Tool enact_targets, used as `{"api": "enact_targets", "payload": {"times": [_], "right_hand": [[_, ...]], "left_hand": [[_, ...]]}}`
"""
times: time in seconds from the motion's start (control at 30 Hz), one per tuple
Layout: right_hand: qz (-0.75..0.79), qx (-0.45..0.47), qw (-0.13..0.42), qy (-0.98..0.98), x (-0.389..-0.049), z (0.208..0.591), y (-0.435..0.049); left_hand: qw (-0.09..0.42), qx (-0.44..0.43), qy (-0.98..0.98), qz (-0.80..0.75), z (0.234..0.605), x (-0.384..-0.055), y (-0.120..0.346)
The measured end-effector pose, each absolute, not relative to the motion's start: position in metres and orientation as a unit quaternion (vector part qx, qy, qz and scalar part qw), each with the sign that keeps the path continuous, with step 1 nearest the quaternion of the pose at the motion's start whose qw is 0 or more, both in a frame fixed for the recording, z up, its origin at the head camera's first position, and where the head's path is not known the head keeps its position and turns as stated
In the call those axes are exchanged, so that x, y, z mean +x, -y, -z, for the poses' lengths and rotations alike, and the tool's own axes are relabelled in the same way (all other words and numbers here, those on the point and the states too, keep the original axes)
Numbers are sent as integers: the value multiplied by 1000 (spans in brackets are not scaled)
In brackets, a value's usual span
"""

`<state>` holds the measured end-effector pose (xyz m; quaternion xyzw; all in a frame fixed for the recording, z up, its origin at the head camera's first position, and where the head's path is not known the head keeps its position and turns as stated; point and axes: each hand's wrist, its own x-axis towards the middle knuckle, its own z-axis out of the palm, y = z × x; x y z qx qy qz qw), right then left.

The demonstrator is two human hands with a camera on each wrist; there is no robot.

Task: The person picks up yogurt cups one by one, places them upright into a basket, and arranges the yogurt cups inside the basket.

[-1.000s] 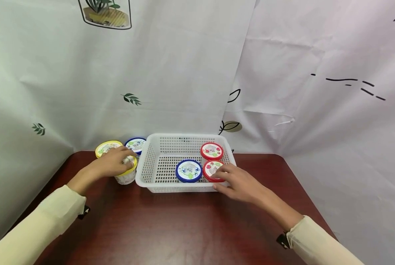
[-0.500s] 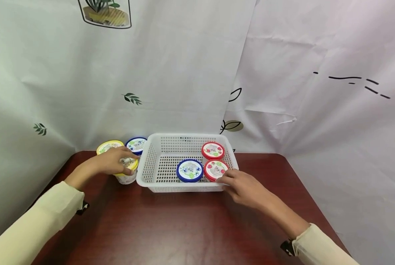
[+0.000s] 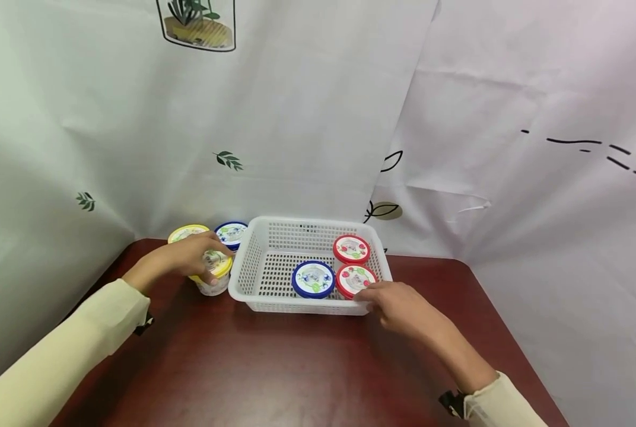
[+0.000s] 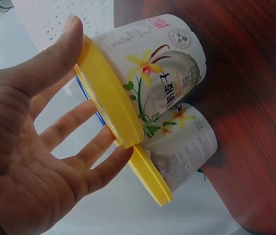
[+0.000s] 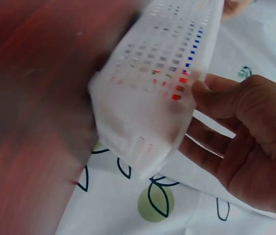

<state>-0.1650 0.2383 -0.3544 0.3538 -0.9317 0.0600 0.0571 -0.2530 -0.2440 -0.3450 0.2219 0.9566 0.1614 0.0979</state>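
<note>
the nearer yellow-lidded tub [image 4: 140,81], beside the basket [image 3: 296,304], is gripped by its lid in the left hand [image 4: 35,127]; its printed flower is shown only from the left wrist. the basket's rim is pinched by the right hand [image 5: 253,127]. two red-lidded tubs [image 3: 352,248] and a blue-lidded tub [image 3: 314,279], seen inside from the head, are reduced to coloured specks from the right wrist.

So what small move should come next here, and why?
Probably lift the nearer yellow-lidded tub with the left hand: that hand is around the lid, the right hand holds the white basket by its rim, and bare basket floor shows on the tub's side.
</note>
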Motion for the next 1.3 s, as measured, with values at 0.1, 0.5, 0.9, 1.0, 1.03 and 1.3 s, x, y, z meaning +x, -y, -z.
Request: {"api": "enact_targets", "payload": {"times": [0.1,0.5,0.9,1.0,1.03,1.3], "right_hand": [[-76,347,36,934,-168,351,-238],[-71,332,8,940,-171,343,-232],[-57,323,-11,945,-172,337,-228],[-58,315,-21,947,-171,335,-229],[-58,313,-25,947,-171,335,-229],[-54,325,-32,944,-172,337,-230]], "left_hand": [[102,219,-958,-153,343,-253,243],[127,213,-958,-140,342,-258,239],[135,216,-958,-132,340,-256,237],[146,209,-959,-127,339,-254,233],[153,205,-959,-124,339,-253,232],[180,187,-959,-113,337,-249,230]]}}
